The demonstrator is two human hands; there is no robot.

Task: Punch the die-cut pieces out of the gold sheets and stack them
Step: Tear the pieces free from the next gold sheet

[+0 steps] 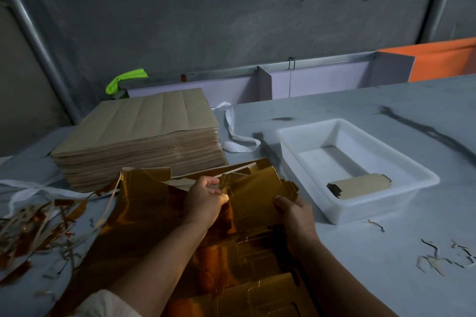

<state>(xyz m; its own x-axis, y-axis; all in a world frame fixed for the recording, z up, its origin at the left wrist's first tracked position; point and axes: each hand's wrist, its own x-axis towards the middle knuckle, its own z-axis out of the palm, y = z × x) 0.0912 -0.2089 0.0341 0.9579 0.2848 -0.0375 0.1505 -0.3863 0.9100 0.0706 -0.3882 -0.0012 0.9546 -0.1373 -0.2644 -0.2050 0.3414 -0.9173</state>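
Both hands are busy over the near edge of the table (373, 260). The left hand (204, 201) has its fingers curled in tight, pinching the gold sheet (144, 203) right at the cut line. The right hand (293, 213) grips the lower corner of a gold piece (257, 195), thumb on top. I'd say the one hand pins the waste while the other pulls the piece away from it, so the foil tears along the die cut and not across it. The rest of the sheet lies loose on the table under the forearms.

Just to the right stands a white tray (304, 134), close enough to drop pieces in without reaching; one finished piece (360, 185) lies in it, brown side up. Behind the hands sits a thick stack of sheets (144, 131), brown backs up, seemingly the supply. The torn strips (33, 226) are heaped to the left, away from the tray.
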